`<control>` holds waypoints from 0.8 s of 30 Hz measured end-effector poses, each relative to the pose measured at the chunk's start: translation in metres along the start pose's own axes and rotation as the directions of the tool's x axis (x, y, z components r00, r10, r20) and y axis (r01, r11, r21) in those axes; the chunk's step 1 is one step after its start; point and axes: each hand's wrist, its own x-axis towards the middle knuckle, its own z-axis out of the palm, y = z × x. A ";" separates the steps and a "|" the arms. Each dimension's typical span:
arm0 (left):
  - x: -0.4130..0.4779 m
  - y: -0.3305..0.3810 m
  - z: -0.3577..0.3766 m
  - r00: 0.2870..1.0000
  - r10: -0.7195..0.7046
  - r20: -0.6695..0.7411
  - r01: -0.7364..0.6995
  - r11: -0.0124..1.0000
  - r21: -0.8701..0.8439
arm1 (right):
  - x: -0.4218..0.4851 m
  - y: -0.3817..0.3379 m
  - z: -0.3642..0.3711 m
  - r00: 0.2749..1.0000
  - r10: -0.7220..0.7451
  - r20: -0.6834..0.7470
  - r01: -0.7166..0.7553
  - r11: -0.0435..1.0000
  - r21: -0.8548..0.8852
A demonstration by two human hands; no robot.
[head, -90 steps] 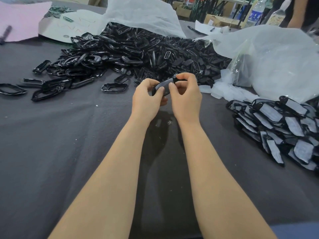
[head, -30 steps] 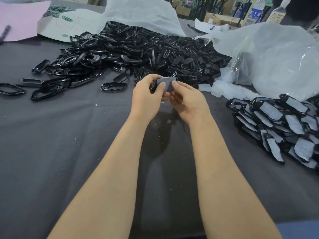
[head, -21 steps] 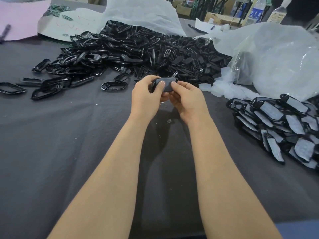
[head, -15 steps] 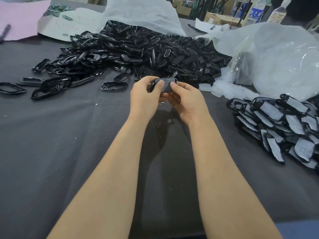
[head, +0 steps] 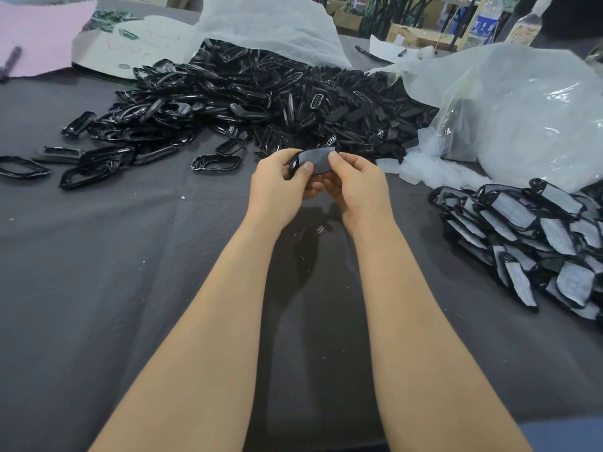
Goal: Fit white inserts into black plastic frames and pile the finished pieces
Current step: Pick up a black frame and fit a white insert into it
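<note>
Left hand [head: 277,187] and right hand [head: 357,187] both pinched one frame [head: 315,161], insert inside. Advised: press edges evenly until flush, then add to finished pile [head: 528,243].

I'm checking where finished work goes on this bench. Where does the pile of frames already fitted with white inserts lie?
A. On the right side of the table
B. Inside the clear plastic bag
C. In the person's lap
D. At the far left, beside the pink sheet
A: the pile of finished pieces, black frames showing white inserts, lies on the grey table to the right of the right hand.
</note>
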 end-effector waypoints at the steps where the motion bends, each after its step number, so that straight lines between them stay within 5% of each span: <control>1: 0.000 0.000 0.000 1.000 0.004 0.003 -0.004 1.000 -0.001 | 0.000 0.000 0.000 1.000 0.000 -0.001 0.000 1.000 -0.004; 17: 0.002 -0.001 0.000 1.000 -0.004 -0.011 0.004 1.000 0.013 | 0.001 0.006 0.004 0.996 -0.086 -0.025 0.080 0.979 -0.188; 24: 0.000 0.000 0.001 1.000 0.004 -0.003 -0.004 1.000 -0.007 | 0.001 0.005 0.003 0.997 -0.065 -0.034 0.061 0.991 -0.122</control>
